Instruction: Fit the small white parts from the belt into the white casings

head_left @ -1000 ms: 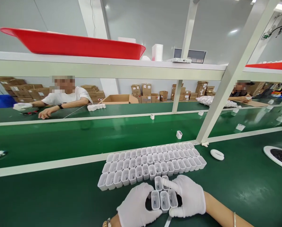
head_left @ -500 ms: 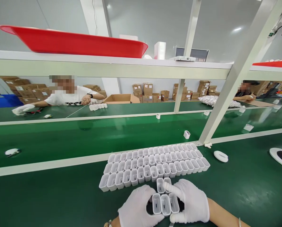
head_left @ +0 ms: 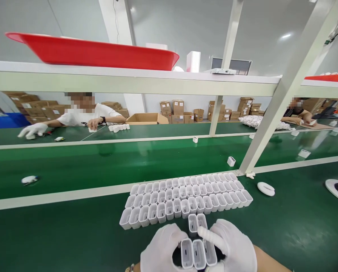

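My left hand [head_left: 161,248], in a white glove, is curled against the left side of a short row of three white plastic cases [head_left: 198,254], open at the top with a small dark slot in the bottom. From the right, my right hand [head_left: 234,245], also gloved, closes on the same row, its index finger reaching over the far edge. Two more cases [head_left: 193,224] stand just beyond that finger. Past them, several tight rows of the same open cases [head_left: 161,213] stand upright on the green table. My lower fingers are partly cut off by the frame edge.
A green conveyor [head_left: 101,166] carries scattered white parts behind the rows. A slanted post [head_left: 271,102] and shelf beam [head_left: 129,83] stand ahead, with a red tray [head_left: 101,53] on top. A white ring-shaped piece [head_left: 266,189] lies right. Two co-workers sit across.
My hands and the three cases have come slightly nearer to me, widening the gap to the two cases beyond. Parts on the conveyor have shifted right. The co-worker at left has moved a hand.
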Action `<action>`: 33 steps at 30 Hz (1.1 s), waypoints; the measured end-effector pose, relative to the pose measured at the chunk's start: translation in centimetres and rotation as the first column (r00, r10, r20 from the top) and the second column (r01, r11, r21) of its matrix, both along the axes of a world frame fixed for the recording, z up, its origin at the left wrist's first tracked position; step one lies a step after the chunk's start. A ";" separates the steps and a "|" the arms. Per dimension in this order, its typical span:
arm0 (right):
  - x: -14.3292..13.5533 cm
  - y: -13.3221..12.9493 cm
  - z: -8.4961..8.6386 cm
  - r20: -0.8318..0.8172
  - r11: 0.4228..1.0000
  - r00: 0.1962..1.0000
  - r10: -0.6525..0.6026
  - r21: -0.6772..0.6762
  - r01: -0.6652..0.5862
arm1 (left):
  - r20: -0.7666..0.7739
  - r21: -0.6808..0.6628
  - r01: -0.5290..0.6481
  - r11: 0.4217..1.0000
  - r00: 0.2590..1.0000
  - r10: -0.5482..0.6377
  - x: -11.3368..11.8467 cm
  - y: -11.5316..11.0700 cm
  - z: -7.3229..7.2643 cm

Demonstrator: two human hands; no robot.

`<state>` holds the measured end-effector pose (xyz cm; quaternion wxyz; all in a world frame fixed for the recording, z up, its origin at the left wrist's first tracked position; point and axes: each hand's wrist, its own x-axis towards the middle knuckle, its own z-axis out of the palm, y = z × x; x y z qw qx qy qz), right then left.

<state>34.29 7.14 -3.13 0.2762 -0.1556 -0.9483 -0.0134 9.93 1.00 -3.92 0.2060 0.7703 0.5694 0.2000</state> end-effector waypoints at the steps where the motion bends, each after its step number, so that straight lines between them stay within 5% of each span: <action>1: 0.0 -0.1 0.2 -0.008 1.000 1.000 -0.001 0.006 0.001 | 0.001 0.023 0.001 1.000 1.000 -0.001 -0.1 -0.1 -0.2; 9: -0.2 -0.2 -0.5 -0.038 0.999 0.999 -0.033 0.006 0.033 | -0.023 0.191 -0.002 0.982 1.000 0.007 -0.4 -0.4 -1.1; 21: -0.7 -1.0 0.4 -0.029 0.997 0.999 -0.018 -0.080 0.016 | -0.189 0.082 0.134 0.988 0.975 -0.117 -0.1 0.1 -0.8; 29: -0.9 -1.2 0.4 -0.053 0.998 0.998 -0.033 -0.050 0.030 | -0.096 0.459 0.111 0.881 0.992 -0.075 -0.1 0.1 -2.4; 33: -1.1 -1.3 0.9 -0.075 0.999 0.996 -0.040 -0.015 0.039 | -0.081 0.493 0.130 0.860 0.991 -0.103 -0.1 0.3 -2.7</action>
